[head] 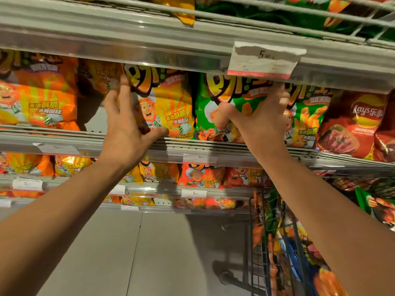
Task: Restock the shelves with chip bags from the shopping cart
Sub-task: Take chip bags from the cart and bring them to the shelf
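Right grip [259, 116]: closed on the green chip bag [215, 116], thumb pressed across the bag's front, fingers curled over its top edge close under the shelf rail above. Left grip [126, 127]: open, fingers spread flat against the left side of the yellow chip bag [168, 107], thumb low near the front lip of the shelf [213, 146]. It steadies rather than grasps.

Both bags stand upright at the front edge of that shelf, side by side and touching, about mid-span. A second green bag [305, 122] sits just to the right, then a red Lay's bag [352, 127] toward the right end. The shopping cart [267, 242] stands below at the right, more bags still inside.

Handling, as a judgement: these bags look light and air-filled, with glossy film that likely slides under a loose hold. Contents are brittle, so squeezing the belly risks crushing chips. The better hold seems to be the flat top seam or the side edges, where film is doubled and nothing breaks. The puffed body yields and springs back, so neighbours may push a bag forward off the lip unless it is seated back.

Clearance under the upper rail looks tight; the price tag [265, 58] hangs directly over the right hand.
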`<state>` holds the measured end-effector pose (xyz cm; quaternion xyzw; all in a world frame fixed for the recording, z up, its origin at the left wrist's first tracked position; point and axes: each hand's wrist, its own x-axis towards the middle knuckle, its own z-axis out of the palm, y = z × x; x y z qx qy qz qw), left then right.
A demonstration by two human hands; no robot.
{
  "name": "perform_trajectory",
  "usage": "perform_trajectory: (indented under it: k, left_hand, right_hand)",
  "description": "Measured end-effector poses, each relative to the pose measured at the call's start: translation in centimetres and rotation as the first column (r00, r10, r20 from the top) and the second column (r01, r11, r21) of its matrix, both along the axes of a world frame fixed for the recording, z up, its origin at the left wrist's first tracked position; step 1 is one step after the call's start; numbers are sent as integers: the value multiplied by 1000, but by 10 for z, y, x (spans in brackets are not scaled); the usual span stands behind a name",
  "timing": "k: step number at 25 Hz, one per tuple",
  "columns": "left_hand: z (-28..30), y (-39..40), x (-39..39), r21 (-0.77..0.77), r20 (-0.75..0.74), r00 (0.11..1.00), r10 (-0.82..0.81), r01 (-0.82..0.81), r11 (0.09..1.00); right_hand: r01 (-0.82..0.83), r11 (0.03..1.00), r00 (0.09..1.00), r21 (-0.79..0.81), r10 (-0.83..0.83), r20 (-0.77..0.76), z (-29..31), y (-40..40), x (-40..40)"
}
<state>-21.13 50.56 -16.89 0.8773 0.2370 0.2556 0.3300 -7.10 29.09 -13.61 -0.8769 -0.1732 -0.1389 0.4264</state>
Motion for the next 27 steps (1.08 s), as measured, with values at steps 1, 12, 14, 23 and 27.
perform_trajectory:
  k: [1,12,14,23,27]
  left_hand:
    - [-1,-1,1,-5,-18,1000,-16,16,1000]
    - [16,13,8,-84,-151,985,-88,76,994]
    - [19,1,-8,10,-103,993,-63,64,998]
    - [37,-127,-36,36,-69,860,-506,509,860]
    - [35,-198,-11,-6,-143,749,-648,654,757]
  right_hand:
    - [-5,999,1000,-34,5,-9,0,4,1]
    - [41,983,992,-181,-61,-111,7,4,-2]
    - [-14,999,997,-30,12,-78,11,-11,-23]
    - [81,997,972,-4,-80,-221,10,-163,-147]
    - [190,981,934,-39,-193,-301,10,-250,-173]
